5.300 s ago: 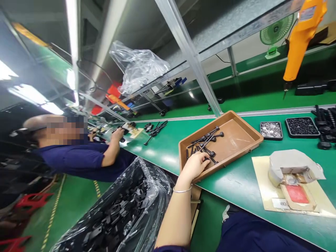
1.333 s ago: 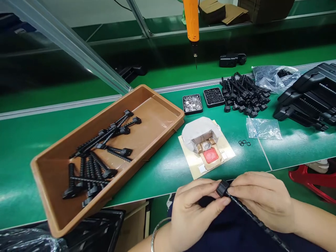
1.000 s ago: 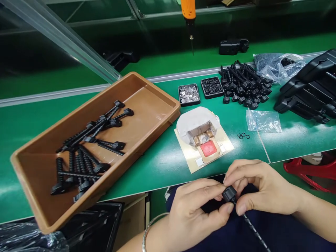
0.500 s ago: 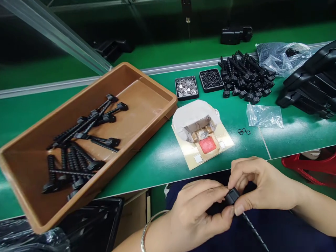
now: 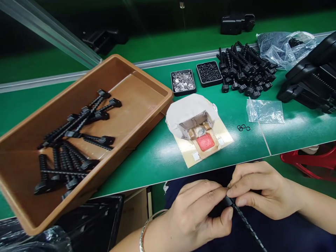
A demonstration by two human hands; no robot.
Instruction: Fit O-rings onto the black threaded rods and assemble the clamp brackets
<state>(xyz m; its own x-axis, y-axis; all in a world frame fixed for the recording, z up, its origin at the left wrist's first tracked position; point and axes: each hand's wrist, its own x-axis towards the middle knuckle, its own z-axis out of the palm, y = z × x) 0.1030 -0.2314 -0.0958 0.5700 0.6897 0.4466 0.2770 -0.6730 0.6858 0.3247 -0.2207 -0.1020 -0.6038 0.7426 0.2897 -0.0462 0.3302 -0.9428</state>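
Observation:
Over my lap, in front of the table edge, I hold a black spiral-grooved rod with a blocky head. My left hand is closed on the head, partly hiding it. With thumb and fingers pinched together, my right hand grips the rod where the head meets the shaft. The shaft slants down to the right, out of the picture. Several small black rings lie on the green table beyond my right hand. Whether a ring is between my fingers I cannot tell.
A brown bin on the left holds several similar rods. A grey-and-red fixture, a tray of washers, a tray of small black screws, a rod pile and a plastic bag stand on the table.
The rod has turned, so its head tips down between my fingers and more of the shaft shows. My right fingers have shifted over the head. The view has moved slightly.

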